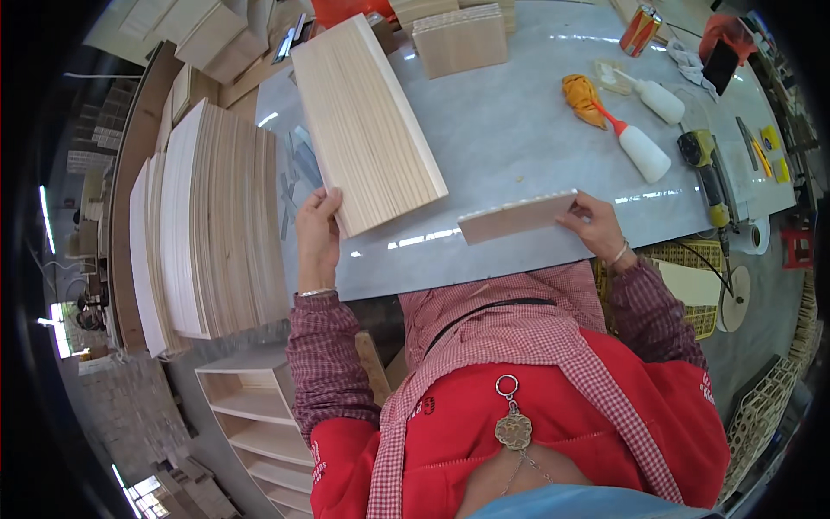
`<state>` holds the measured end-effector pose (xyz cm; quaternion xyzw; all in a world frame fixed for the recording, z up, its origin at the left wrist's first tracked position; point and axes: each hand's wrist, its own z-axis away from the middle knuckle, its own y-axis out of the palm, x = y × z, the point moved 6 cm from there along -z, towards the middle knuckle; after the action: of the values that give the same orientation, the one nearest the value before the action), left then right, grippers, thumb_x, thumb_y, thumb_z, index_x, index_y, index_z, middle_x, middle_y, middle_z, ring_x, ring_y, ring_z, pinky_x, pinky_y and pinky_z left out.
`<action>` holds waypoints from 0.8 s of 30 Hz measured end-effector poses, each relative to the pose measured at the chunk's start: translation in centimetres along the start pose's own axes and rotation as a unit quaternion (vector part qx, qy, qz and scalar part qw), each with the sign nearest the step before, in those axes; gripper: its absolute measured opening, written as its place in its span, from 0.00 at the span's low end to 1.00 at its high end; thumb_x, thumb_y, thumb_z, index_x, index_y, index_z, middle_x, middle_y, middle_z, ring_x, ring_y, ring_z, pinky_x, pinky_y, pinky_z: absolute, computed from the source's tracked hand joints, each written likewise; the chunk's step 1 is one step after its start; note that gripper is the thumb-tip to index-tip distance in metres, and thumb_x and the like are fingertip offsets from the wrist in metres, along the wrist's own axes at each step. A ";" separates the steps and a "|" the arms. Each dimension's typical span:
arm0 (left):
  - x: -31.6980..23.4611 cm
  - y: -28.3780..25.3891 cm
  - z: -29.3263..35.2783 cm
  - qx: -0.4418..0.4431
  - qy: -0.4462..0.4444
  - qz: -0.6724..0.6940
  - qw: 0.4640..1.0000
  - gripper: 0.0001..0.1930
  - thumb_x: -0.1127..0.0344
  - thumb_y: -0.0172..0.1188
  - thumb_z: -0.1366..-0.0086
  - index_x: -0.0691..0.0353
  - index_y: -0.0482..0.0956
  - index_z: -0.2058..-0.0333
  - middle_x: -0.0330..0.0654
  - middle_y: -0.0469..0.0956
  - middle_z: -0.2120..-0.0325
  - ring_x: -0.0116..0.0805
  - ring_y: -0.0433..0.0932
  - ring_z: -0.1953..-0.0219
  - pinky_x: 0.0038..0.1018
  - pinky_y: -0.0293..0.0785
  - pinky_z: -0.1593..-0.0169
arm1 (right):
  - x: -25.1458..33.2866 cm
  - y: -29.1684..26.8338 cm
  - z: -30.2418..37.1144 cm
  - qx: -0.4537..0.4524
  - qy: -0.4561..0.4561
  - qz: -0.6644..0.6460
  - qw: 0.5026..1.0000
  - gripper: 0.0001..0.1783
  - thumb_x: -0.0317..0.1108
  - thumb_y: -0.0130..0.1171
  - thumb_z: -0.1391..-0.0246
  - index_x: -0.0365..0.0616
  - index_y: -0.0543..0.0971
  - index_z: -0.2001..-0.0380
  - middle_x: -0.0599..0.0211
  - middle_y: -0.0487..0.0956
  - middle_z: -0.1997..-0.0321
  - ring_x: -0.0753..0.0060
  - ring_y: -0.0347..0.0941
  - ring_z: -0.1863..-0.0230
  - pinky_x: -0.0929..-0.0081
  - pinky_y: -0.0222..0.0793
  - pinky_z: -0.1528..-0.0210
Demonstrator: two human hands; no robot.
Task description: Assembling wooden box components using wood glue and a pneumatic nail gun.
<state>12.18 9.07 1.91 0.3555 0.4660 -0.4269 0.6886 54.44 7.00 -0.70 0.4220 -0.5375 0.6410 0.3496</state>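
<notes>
My left hand [319, 237] is closed on the lower left corner of a long pale wooden board [367, 125], its thumb on the near edge. The board slants over the table's left part, its top end leaning away from me. Between the thumb and fingers of my right hand [596, 223] is the right end of a small thin wooden panel [516, 215]. Small whitish spots run along that panel's upper edge. The two pieces are apart. Part of the left fingers is hidden behind the board.
Left of the grey table [510, 143] stands a tall stack of boards [220, 225]. Small panels [460, 41] are stacked at the back. To the right lie white squeeze bottles [643, 154], an orange cloth [584, 101], a cordless drill [707, 173] and a drinks can [641, 31].
</notes>
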 end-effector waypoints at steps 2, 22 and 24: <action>-1.1 0.2 0.7 0.001 -0.021 -0.001 1.000 0.12 0.70 0.56 0.39 0.70 0.73 0.59 0.44 0.74 0.67 0.30 0.73 0.67 0.22 0.70 0.60 | 0.1 1.2 -1.2 0.003 0.015 0.000 1.000 0.15 0.27 0.63 0.56 0.36 0.77 0.62 0.67 0.79 0.70 0.75 0.69 0.72 0.81 0.67 0.65; -1.8 4.0 3.1 -0.043 0.038 0.059 0.997 0.12 0.69 0.59 0.39 0.69 0.72 0.59 0.42 0.74 0.68 0.27 0.73 0.68 0.19 0.71 0.62 | 3.9 9.0 -7.9 0.066 -0.126 0.015 0.990 0.15 0.30 0.60 0.56 0.42 0.79 0.61 0.66 0.82 0.68 0.71 0.75 0.70 0.81 0.69 0.62; -1.7 4.0 3.1 -0.042 0.041 0.056 0.997 0.12 0.69 0.59 0.38 0.69 0.72 0.59 0.42 0.74 0.68 0.27 0.73 0.69 0.19 0.71 0.63 | 4.0 9.0 -7.9 0.073 -0.124 0.018 0.989 0.15 0.30 0.60 0.56 0.43 0.80 0.61 0.66 0.82 0.68 0.70 0.75 0.70 0.81 0.69 0.62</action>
<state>16.60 8.29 4.83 0.3693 0.4909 -0.3530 0.7057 43.41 13.15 -1.12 0.5125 -0.5361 0.6275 0.2370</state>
